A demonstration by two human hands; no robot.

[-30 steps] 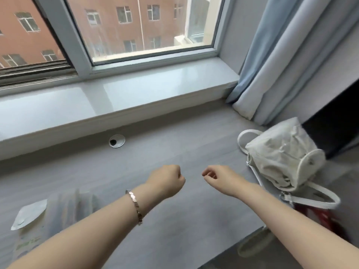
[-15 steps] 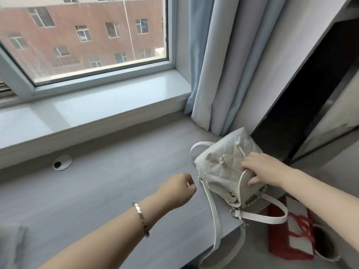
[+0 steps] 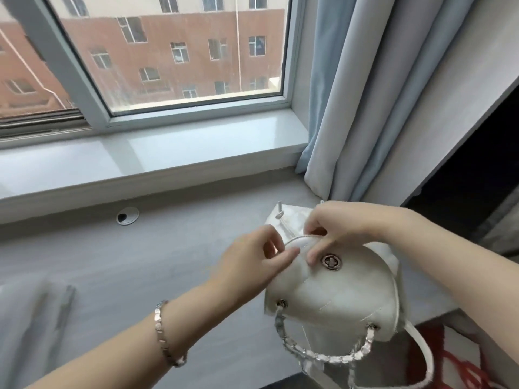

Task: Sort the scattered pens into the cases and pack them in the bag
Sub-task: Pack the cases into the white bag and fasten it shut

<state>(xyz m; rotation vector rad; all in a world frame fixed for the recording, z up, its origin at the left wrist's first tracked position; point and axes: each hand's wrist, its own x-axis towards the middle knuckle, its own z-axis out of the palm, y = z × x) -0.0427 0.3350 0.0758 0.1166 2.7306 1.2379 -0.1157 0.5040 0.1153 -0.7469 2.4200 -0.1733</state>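
Observation:
A small white quilted bag (image 3: 337,293) with a round metal clasp and a silver chain strap stands on the grey desk (image 3: 140,276) at its right end. My left hand (image 3: 252,262) and my right hand (image 3: 345,228) both pinch the rounded edge of the bag's flap near the top. At the far left, a blurred translucent case (image 3: 33,327) lies on the desk with dark pen-like shapes inside. No loose pens are plainly visible.
A white window sill (image 3: 154,153) runs behind the desk, with a round cable hole (image 3: 127,216) below it. Blue-grey curtains (image 3: 351,94) hang at the right. A red and white bag (image 3: 455,357) sits on the floor beyond the desk's right edge.
My right hand reached to the bag first, then my left hand joined it. The bag now faces me with its flap, and both hands pinch the flap's edge. The view turned right.

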